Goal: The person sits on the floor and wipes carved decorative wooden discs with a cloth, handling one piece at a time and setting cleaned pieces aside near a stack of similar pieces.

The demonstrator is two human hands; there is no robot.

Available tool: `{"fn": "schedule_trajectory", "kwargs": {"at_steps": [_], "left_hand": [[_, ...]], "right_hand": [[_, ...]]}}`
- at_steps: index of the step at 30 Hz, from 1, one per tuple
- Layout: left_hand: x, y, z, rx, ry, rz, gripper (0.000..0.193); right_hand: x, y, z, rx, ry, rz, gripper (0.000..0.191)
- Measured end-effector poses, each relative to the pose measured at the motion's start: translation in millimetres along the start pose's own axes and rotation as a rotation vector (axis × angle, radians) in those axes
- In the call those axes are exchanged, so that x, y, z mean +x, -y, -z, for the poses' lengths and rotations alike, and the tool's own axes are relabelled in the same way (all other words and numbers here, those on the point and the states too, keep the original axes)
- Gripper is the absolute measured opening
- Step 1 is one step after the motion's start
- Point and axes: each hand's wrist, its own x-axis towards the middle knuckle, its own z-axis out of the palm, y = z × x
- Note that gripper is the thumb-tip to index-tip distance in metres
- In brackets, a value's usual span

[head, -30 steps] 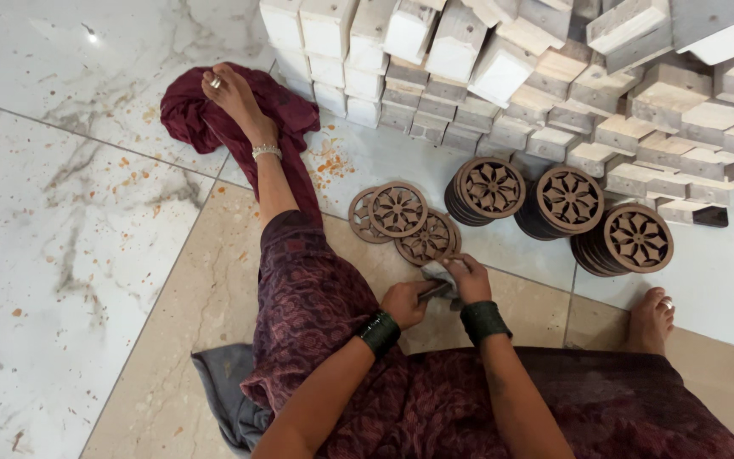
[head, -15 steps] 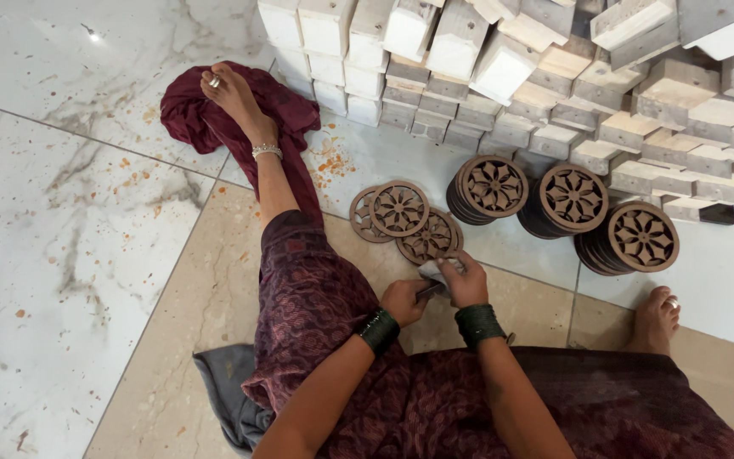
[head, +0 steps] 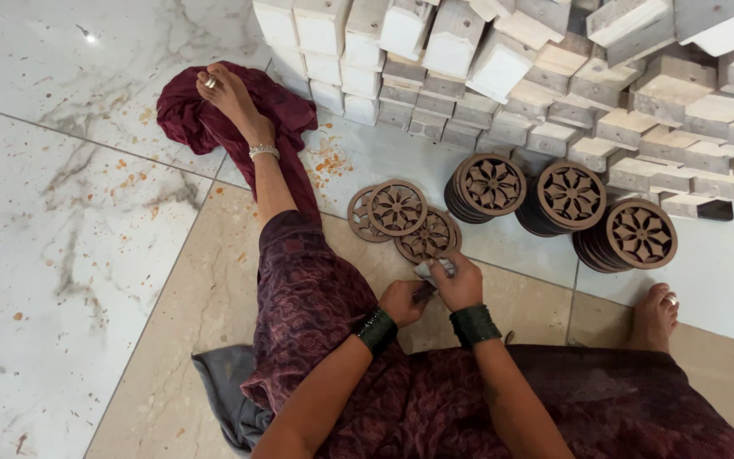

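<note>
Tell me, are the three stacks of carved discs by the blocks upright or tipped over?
Tipped: all three stacks lie on their sides, carved faces toward the camera, against the blocks.

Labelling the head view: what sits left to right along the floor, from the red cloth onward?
Dark red cloth → loose flat carved discs → first disc stack → second stack → third stack.

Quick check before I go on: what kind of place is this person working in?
Probably a small craft workshop, with the work done on the floor. Pale wooden blocks are piled at the back, stacks of carved round wooden discs lean beside them, and both hands work a small piece over the marble tiles.
</note>
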Motion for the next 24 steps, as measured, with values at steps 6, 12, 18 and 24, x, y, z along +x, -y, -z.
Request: {"fn": "schedule_trajectory", "kwargs": {"at_steps": [6, 12, 18, 24], "left_hand": [[-1.2, -2.5, -7.1, 0.006, -0.083, -0.130, 0.031], [-3.4, -5.8, -1.8, -0.002, 0.008, -0.076, 0.040], [-1.5, -5.0, 6.5, -0.160, 0.027, -0.049, 0.036], [-2.1, -7.6, 1.1, -0.073, -0.088, -0.150, 0.036]], "right_hand": [[3.4, -20.7, 1.2, 0.325, 0.057, -0.350, 0.036], [2.5, -41.0, 1.7, 0.477, -0.020, -0.219, 0.034], [-5.1, -19.9, -0.7, 0.245, -0.001, -0.156, 0.030], [-2.1, -23.7, -5.7, 0.300, -0.009, -0.125, 0.028]]}}
